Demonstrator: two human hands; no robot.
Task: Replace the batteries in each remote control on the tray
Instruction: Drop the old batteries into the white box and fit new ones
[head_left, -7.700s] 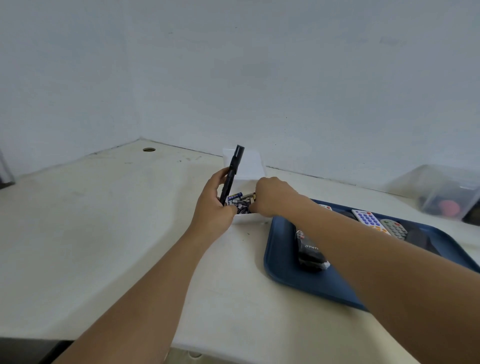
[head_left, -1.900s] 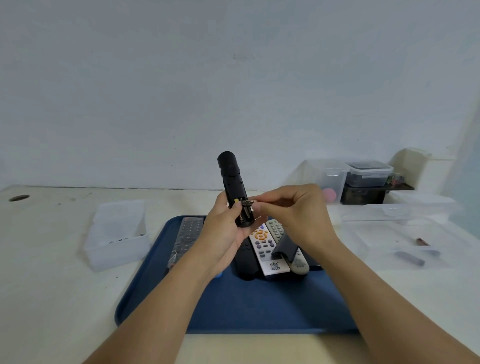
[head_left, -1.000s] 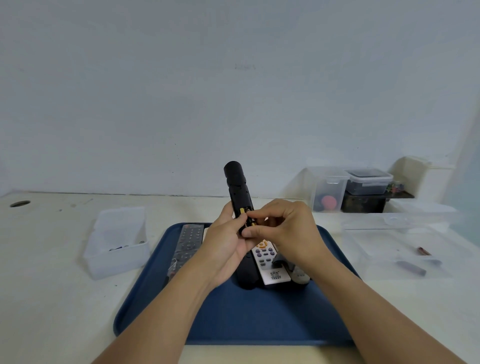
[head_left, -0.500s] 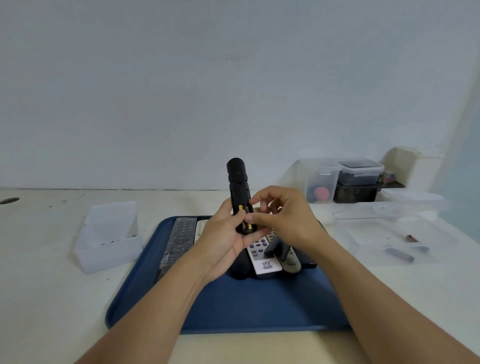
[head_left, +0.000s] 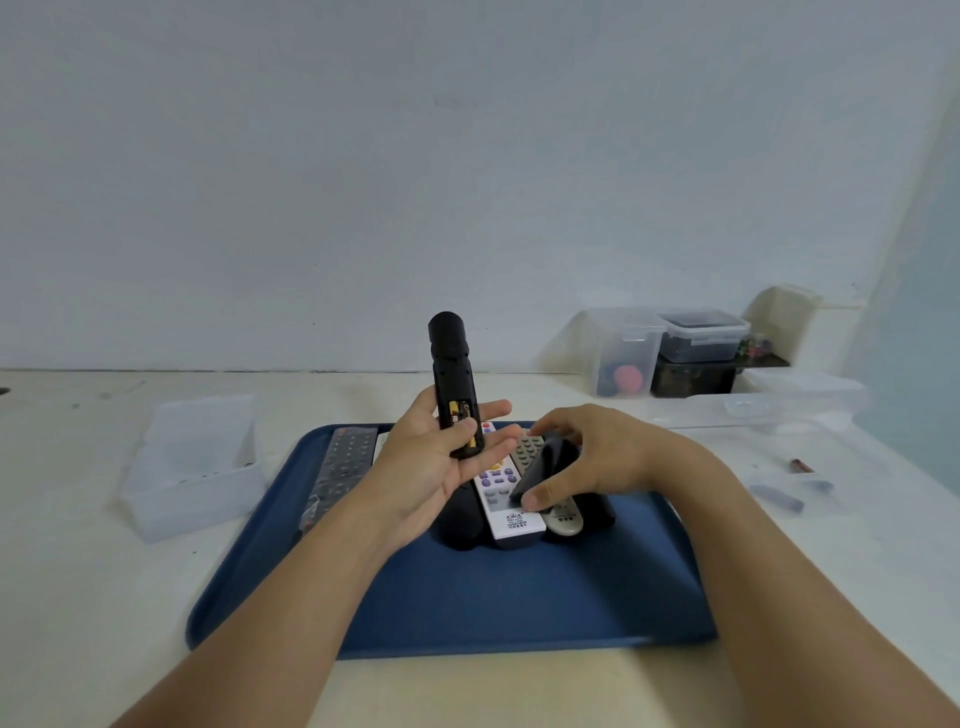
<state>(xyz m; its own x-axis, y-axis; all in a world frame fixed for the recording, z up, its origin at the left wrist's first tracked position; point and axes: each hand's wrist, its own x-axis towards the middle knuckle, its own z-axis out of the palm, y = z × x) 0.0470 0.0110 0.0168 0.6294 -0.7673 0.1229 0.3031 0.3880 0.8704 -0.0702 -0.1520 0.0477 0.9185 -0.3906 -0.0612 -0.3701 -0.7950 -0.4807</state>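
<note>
My left hand (head_left: 439, 457) holds a slim black remote (head_left: 453, 379) upright above the blue tray (head_left: 467, 597). Its back faces me, and the uncovered compartment shows batteries (head_left: 460, 413) with gold ends. My right hand (head_left: 587, 457) is down on the tray, fingers closed on a black battery cover (head_left: 545, 462) that lies over the other remotes. A white remote (head_left: 506, 499), a grey remote (head_left: 563, 512), a black one (head_left: 457, 519) and a dark keypad remote (head_left: 343, 467) rest on the tray.
A clear plastic box (head_left: 192, 462) stands left of the tray. Right of it is a clear shallow box (head_left: 779, 467) with loose batteries. Stacked lidded containers (head_left: 670, 348) sit at the back right against the wall. The table's front edge is close to me.
My right hand left the battery compartment of the held remote and dropped right and down onto the black cover on the tray. The left hand still holds the remote upright.
</note>
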